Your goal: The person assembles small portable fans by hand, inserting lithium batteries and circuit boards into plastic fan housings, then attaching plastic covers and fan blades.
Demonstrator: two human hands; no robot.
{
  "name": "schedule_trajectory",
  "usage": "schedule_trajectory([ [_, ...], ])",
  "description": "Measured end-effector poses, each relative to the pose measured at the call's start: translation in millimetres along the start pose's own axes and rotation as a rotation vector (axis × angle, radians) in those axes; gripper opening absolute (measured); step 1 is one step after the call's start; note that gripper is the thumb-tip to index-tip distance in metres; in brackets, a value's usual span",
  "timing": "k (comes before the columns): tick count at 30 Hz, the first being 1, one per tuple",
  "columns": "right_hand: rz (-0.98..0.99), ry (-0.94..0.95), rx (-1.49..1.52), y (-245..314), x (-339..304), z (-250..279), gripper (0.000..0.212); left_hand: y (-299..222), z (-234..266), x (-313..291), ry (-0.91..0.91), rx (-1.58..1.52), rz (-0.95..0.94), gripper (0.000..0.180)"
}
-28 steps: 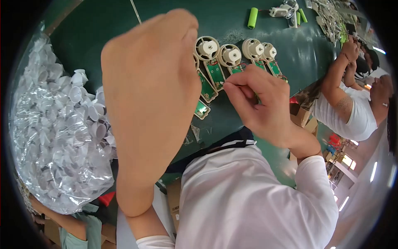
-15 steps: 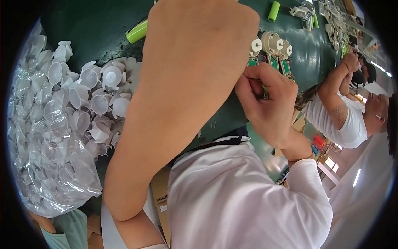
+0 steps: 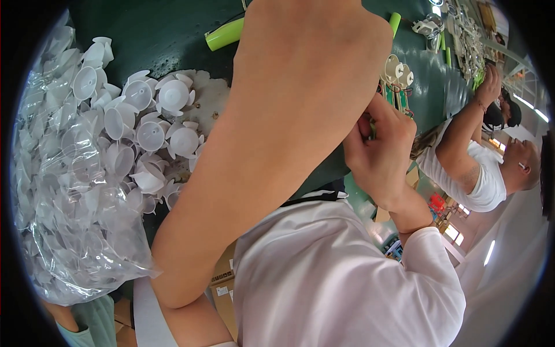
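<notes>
My left forearm reaches up across the middle, and the back of my left hand (image 3: 324, 34) fills the top, its fingers hidden. Close beside it, on its right, my right hand (image 3: 378, 153) is closed, thumb and forefinger drawn together; what they pinch is hidden behind my left hand. Just beyond the right hand stand small motor units (image 3: 399, 72) with cream round housings, green circuit boards and thin red and black wires. A light-green cylinder (image 3: 225, 34) with a dark wire lies left of my left hand.
White plastic cups with curved fins (image 3: 173, 95) are heaped at the left, many inside a clear plastic bag (image 3: 87, 260). White plug-like parts (image 3: 428, 26) and another green cylinder (image 3: 395, 24) lie at the far right. A co-worker (image 3: 483, 173) in white works at the right.
The view has shifted, so the cups and green cylinder appear farther right. My left hand now covers more of the motor units. Both hands stay close together.
</notes>
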State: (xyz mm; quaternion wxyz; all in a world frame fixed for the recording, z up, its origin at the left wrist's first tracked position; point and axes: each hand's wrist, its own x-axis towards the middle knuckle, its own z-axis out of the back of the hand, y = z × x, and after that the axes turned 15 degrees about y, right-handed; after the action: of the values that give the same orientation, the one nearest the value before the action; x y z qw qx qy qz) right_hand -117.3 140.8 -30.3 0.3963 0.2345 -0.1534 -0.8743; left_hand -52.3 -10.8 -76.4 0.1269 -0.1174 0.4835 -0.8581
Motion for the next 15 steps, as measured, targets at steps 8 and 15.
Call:
schedule_trajectory([
  [8, -0.028, 0.072, 0.148, -2, 8, 4, 0.007, -6, 11, 2, 0.022, -0.176, 0.013, 0.039],
  [15, 0.255, -0.241, -0.145, 13, -4, 41, 0.034, -41, 45, 25, 0.155, -1.068, -0.082, 0.072],
])
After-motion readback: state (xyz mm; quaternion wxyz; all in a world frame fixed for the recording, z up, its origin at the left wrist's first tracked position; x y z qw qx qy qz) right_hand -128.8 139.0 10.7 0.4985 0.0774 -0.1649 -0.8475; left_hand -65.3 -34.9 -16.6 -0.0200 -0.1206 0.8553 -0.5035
